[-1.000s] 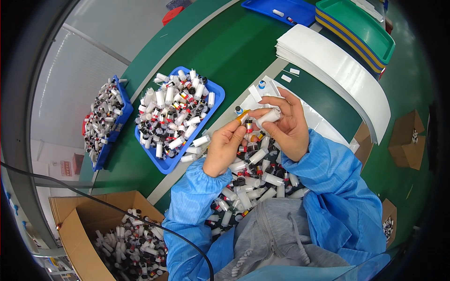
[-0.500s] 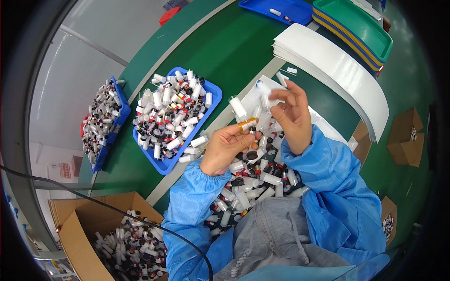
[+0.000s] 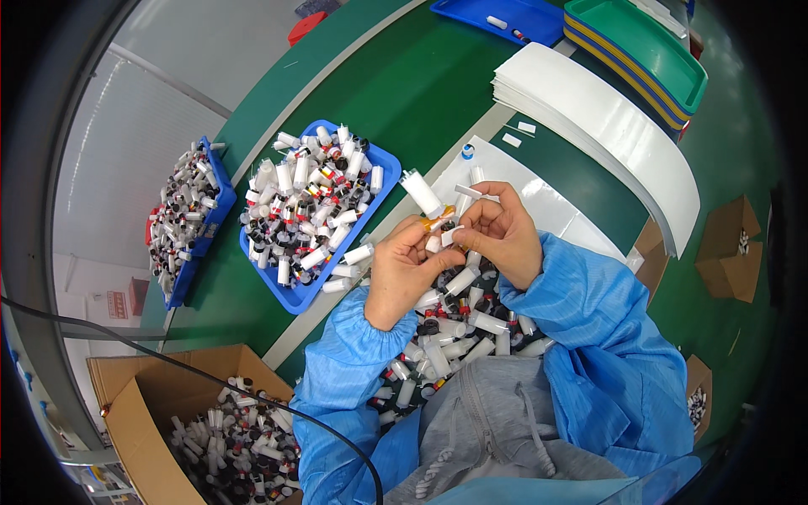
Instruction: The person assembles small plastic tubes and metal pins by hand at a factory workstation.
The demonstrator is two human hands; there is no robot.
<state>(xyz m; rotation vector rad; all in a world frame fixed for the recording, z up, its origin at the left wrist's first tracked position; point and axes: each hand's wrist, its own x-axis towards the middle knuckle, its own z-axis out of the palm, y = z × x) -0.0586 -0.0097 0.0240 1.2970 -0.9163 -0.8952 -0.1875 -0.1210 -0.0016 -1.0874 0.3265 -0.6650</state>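
My left hand (image 3: 397, 271) pinches a white cylindrical part (image 3: 422, 193) that has clear ends and a band of amber tape low on it. It is tilted, its wide end pointing up and away. Right against it, my right hand (image 3: 505, 237) has thumb and forefinger closed on a small white rectangular piece (image 3: 452, 236). A second thin white strip (image 3: 468, 192) sticks out at the fingers of that hand. Below both hands lies a loose heap of similar white cylinders (image 3: 437, 358) with black and red bits; the hands hide part of it.
Left of the heap stands a blue tray (image 3: 385, 168) piled with such cylinders, and farther left another blue tray (image 3: 223, 189). A cardboard box (image 3: 151, 438) of them sits at lower left, crossed by a black cable (image 3: 210, 370). White sheets (image 3: 606, 126) and stacked trays (image 3: 640, 50) lie at far right.
My right hand has come down and left from above the heap to meet the left hand, with a small white piece in its fingers. The left hand keeps the cylinder.
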